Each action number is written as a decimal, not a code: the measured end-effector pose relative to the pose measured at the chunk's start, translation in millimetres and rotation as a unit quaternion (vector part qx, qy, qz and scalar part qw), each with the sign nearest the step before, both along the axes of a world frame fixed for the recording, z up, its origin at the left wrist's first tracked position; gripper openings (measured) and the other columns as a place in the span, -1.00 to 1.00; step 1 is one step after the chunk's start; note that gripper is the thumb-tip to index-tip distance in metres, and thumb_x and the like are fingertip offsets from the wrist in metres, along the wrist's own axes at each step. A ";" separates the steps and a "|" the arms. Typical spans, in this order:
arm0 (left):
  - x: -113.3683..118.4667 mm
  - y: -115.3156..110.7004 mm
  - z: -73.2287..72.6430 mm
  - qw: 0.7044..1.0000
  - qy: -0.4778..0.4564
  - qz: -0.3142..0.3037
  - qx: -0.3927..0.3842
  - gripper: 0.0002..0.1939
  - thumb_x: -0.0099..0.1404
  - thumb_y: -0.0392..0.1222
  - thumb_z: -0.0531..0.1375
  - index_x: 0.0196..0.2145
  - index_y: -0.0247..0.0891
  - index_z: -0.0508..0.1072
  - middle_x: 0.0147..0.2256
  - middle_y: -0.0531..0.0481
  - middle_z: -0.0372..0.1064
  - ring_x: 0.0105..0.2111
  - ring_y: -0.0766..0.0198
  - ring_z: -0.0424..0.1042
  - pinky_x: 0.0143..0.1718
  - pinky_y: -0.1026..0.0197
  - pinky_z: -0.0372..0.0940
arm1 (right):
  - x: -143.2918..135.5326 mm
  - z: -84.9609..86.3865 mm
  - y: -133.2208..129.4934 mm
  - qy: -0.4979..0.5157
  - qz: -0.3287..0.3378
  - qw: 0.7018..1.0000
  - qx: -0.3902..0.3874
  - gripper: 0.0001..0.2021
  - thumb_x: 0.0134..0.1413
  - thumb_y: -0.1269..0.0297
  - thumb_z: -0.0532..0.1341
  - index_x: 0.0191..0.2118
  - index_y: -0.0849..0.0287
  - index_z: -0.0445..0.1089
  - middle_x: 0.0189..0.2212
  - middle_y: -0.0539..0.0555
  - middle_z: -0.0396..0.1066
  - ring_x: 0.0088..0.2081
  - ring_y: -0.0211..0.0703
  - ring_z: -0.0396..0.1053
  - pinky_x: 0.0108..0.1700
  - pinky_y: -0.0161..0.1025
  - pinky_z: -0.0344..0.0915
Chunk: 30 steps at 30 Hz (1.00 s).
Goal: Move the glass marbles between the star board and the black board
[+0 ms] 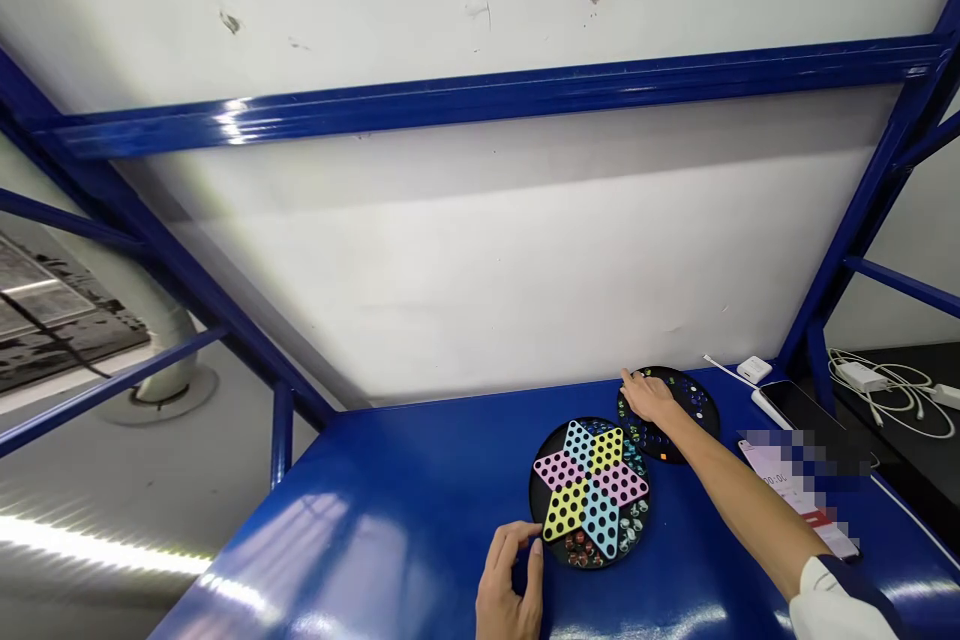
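black round pastel-star board (pixel 587 476) on blue desk (pixel 420 520); left hand (pixel 510 580) nearer, at near-left rim, thumb and fingers apart. right hand (pixel 649 398) over black round tray (pixel 709 430) by desk's back edge, can't tell grip.

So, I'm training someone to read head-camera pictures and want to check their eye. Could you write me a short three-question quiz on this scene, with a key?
1. Which hand is at the farther round board?
2. True or false: all six points of the star on the nearer board share one colour.
3. What colour are the marbles nearest the left hand?
A) teal
B) reddish-brown
C) clear

Key:
1. The right hand.
2. False: they are yellow, pink and light blue, two of each.
3. B
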State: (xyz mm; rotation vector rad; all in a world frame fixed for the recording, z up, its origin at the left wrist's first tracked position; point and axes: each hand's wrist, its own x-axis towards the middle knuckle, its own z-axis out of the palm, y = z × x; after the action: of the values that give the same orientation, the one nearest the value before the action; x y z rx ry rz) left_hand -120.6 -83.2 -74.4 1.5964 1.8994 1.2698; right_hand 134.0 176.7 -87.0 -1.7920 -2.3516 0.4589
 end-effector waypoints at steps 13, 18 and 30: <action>3.4 -1.6 4.1 1.000 -0.005 -0.003 -0.001 -0.70 0.34 0.09 0.12 -0.28 -0.09 0.56 -0.24 -0.06 0.50 -0.21 0.06 0.52 -0.19 0.10 0.45 | 19.1 19.3 -28.0 0.465 -0.102 0.879 -0.030 -0.58 0.28 -0.14 -0.18 -0.35 0.06 0.15 -0.52 -0.03 0.20 -0.59 -0.25 0.10 -0.54 -0.27 0.15; 3.7 -0.6 5.9 1.000 -0.004 -0.007 -0.011 -0.67 0.34 0.13 0.12 -0.28 -0.11 0.56 -0.23 -0.07 0.49 -0.20 0.07 0.51 -0.18 0.09 0.45 | 45.5 23.2 -40.4 0.539 -0.144 0.829 -0.041 -0.55 0.17 -0.26 -0.11 -0.44 0.03 0.09 -0.60 -0.12 0.06 -0.66 -0.31 -0.07 -0.64 -0.32 0.01; 2.1 1.4 5.7 1.000 0.001 -0.007 -0.009 -0.65 0.32 0.16 0.12 -0.30 -0.12 0.57 -0.25 -0.06 0.51 -0.24 0.08 0.52 -0.22 0.11 0.46 | 9.2 0.7 -82.9 0.172 -0.035 0.985 -0.005 -0.74 0.30 0.18 0.11 -0.41 0.13 0.33 -0.36 0.11 0.47 -0.29 -0.08 0.43 -0.28 -0.26 0.16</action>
State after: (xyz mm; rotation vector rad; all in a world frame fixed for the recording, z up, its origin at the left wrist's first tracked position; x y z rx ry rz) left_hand -118.5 -81.9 -68.7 1.5996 1.8932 1.2420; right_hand 143.2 93.8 -86.4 -1.6393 -2.0485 0.7067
